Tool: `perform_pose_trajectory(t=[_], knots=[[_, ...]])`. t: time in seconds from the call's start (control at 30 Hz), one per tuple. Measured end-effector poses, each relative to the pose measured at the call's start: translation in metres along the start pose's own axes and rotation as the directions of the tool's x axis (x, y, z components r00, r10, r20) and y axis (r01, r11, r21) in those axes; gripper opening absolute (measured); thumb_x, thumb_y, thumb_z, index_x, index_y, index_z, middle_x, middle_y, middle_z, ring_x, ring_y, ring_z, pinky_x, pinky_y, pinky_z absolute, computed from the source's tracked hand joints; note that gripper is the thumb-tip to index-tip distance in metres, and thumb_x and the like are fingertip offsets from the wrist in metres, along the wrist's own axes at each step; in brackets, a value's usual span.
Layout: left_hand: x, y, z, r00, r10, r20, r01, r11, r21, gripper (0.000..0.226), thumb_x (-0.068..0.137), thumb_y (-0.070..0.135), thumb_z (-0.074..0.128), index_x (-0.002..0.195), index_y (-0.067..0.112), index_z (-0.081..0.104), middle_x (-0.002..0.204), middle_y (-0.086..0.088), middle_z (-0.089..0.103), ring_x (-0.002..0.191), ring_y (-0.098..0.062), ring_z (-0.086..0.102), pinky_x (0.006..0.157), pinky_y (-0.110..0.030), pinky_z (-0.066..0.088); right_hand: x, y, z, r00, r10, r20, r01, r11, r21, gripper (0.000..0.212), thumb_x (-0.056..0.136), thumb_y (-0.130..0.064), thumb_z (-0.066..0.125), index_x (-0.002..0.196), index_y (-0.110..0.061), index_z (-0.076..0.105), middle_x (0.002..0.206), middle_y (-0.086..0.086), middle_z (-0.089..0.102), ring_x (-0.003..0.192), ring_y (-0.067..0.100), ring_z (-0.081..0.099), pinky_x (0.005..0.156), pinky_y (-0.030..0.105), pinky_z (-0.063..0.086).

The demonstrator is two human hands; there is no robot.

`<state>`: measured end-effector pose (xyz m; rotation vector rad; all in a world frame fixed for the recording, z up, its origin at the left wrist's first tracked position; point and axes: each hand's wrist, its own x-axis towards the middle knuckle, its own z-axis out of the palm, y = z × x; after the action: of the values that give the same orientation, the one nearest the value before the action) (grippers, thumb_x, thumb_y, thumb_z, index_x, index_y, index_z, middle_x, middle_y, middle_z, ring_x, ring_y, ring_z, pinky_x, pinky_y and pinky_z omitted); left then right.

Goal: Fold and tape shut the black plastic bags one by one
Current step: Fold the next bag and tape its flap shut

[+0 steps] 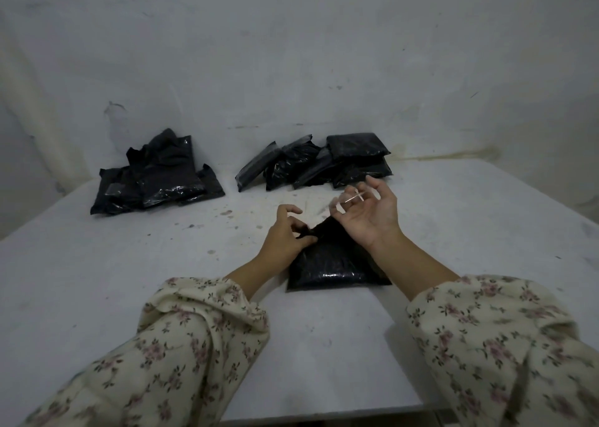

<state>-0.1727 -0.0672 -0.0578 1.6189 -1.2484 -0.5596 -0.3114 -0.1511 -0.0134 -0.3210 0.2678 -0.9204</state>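
Note:
A filled black plastic bag [334, 266] lies flat on the white table [162, 258] in front of me, its gathered neck pointing away. My left hand [285, 232] pinches that bunched neck between thumb and fingers. My right hand [366, 214] is turned palm up just beyond the neck, and a short strip of clear tape [353, 197] is stretched between its thumb and fingertips.
Two piles of black bags sit at the back of the table: a loose, crumpled pile [155, 177] on the left and a pile of flat packets [314, 162] in the middle. A grey wall [291, 53] stands right behind them. The table's near edge [324, 415] is between my sleeves.

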Motion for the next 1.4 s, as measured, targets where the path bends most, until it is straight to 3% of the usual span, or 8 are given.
perform_pose_trajectory(t=[0.23,0.4,0.57,0.73,0.87,1.03,1.2,1.4], knots=[[-0.001,0.015,-0.001,0.997,0.062,-0.054,-0.07,0.984,-0.163,0.088,0.068,0.019,0.086,0.131,0.034,0.027,0.122,0.003,0.044,0.121,-0.013,0.042,0.1,-0.033,0.04,-0.001,-0.001,0.003,1.0,-0.003,0.016,0.003,1.0,0.003,0.026,0.087,-0.024,0.054,0.064,-0.014,0.047,0.064,0.002,0.05,0.061,0.016,0.047,0.071,0.032,0.045],[-0.001,0.022,-0.009,0.94,0.279,-0.195,-0.291,0.956,-0.036,0.048,0.066,0.029,0.084,0.099,0.046,0.054,0.115,0.014,0.048,0.116,-0.015,0.042,0.095,-0.032,0.039,-0.002,0.0,0.003,1.0,0.002,0.026,-0.003,1.0,0.013,0.026,0.087,-0.024,0.054,0.065,-0.014,0.046,0.062,0.002,0.049,0.053,0.015,0.049,0.066,0.032,0.046],[0.003,0.028,-0.022,0.913,0.302,-0.273,-0.299,0.953,0.054,0.028,0.071,0.016,0.082,0.069,0.038,0.063,0.098,0.017,0.049,0.108,-0.008,0.036,0.092,-0.018,0.029,-0.003,-0.008,-0.001,0.998,0.053,0.023,-0.048,0.984,-0.171,0.025,0.086,-0.025,0.055,0.064,-0.016,0.048,0.065,0.001,0.051,0.057,0.015,0.05,0.064,0.03,0.044],[0.007,0.028,-0.032,0.914,0.297,-0.275,-0.279,0.955,0.105,0.023,0.069,0.02,0.083,0.069,0.036,0.067,0.094,0.015,0.048,0.106,-0.012,0.036,0.089,-0.015,0.029,-0.004,-0.026,0.001,0.979,0.179,-0.102,-0.196,0.654,-0.731,0.014,0.088,-0.029,0.063,0.083,-0.018,0.056,0.073,-0.002,0.06,0.057,0.009,0.061,0.047,0.02,0.042],[0.007,0.027,-0.025,0.923,0.261,-0.284,-0.25,0.965,0.076,0.021,0.069,0.019,0.083,0.07,0.033,0.068,0.092,0.005,0.049,0.094,0.0,0.041,0.082,-0.01,0.032,-0.004,-0.037,0.013,0.964,0.171,-0.205,-0.256,0.369,-0.894,0.028,0.085,-0.029,0.069,0.104,-0.013,0.056,0.087,0.003,0.065,0.057,0.007,0.064,0.045,0.017,0.038],[0.007,0.033,-0.024,0.903,0.2,-0.38,-0.257,0.96,-0.106,0.037,0.075,0.008,0.077,0.063,0.04,0.064,0.092,-0.013,0.058,0.077,-0.008,0.048,0.077,-0.013,0.041,-0.002,-0.054,0.018,0.961,0.053,-0.272,-0.276,0.269,-0.923,0.022,0.091,-0.03,0.063,0.105,-0.014,0.058,0.089,0.005,0.063,0.053,0.009,0.055,0.04,0.016,0.029],[0.009,0.038,-0.029,0.95,0.13,-0.283,-0.205,0.945,-0.254,0.031,0.081,0.004,0.073,0.067,0.031,0.065,0.071,-0.015,0.051,0.065,-0.018,0.05,0.064,-0.021,0.049,-0.008,-0.061,0.006,0.99,-0.077,-0.118,-0.089,0.303,-0.949,0.013,0.094,-0.024,0.059,0.101,-0.013,0.058,0.087,0.005,0.061,0.055,0.01,0.046,0.049,0.02,0.032],[0.005,0.061,-0.013,0.972,0.054,-0.227,-0.162,0.859,-0.486,0.013,0.09,0.004,0.063,0.083,0.013,0.056,0.072,-0.007,0.055,0.056,-0.011,0.062,0.059,-0.031,0.057,-0.014,-0.04,-0.021,0.982,-0.189,0.012,0.032,0.1,-0.994,0.036,0.083,-0.036,0.072,0.111,-0.02,0.054,0.102,0.005,0.052,0.09,0.016,0.052,0.071,0.025,0.04]])
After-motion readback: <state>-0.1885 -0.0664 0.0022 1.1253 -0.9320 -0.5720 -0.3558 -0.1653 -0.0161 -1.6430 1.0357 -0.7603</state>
